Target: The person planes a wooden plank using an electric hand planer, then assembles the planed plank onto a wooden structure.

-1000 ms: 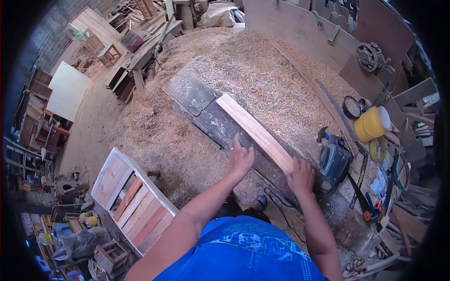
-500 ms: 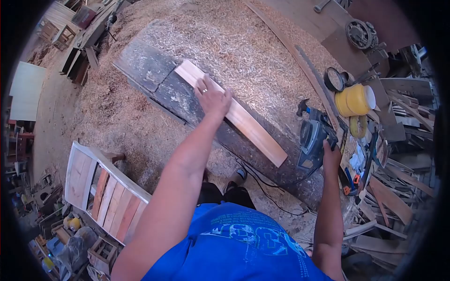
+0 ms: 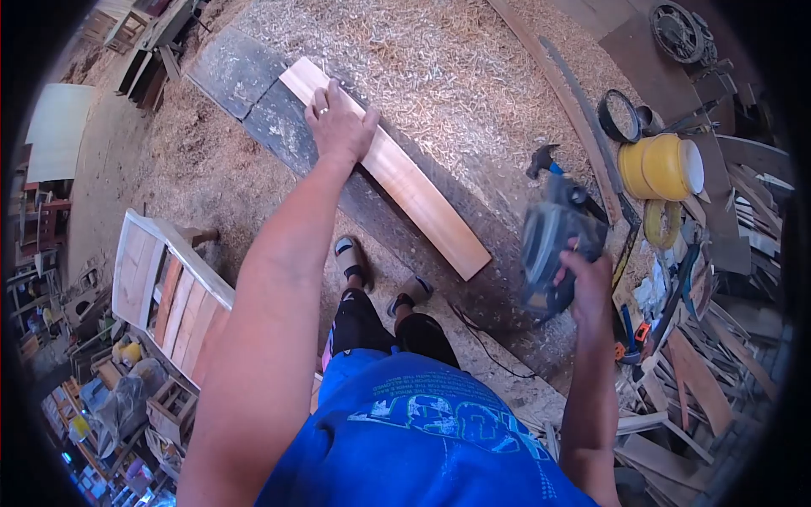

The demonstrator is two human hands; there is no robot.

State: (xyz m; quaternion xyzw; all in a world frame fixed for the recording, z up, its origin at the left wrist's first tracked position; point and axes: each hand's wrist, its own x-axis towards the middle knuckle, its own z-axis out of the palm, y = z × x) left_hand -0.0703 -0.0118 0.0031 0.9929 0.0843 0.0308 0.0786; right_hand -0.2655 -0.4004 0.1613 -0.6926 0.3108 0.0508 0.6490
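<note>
A light wooden board (image 3: 414, 194) lies slantwise on a dark, worn workbench (image 3: 253, 93). My left hand (image 3: 340, 127), with a ring on one finger, is closed over the board's upper part, thumb at one edge. At the right end of the bench, my right hand (image 3: 583, 275) grips the handle of a dark power planer (image 3: 549, 241), which is slightly blurred. The planer is beside the board's lower end, apart from it. A hammer (image 3: 543, 160) with a blue handle lies just beyond the planer.
Right of the bench are a yellow container (image 3: 659, 167), a black round pan (image 3: 619, 116) and wood offcuts (image 3: 701, 380). A slatted wooden piece (image 3: 173, 296) stands at left. Wood shavings (image 3: 405, 68) cover the ground beyond the bench. A black cable (image 3: 486, 346) hangs near the bench's front edge.
My right hand has closed round the planer's handle, and the planer has turned and shifted slightly. The view has moved; my left hand still holds the same part of the board.
</note>
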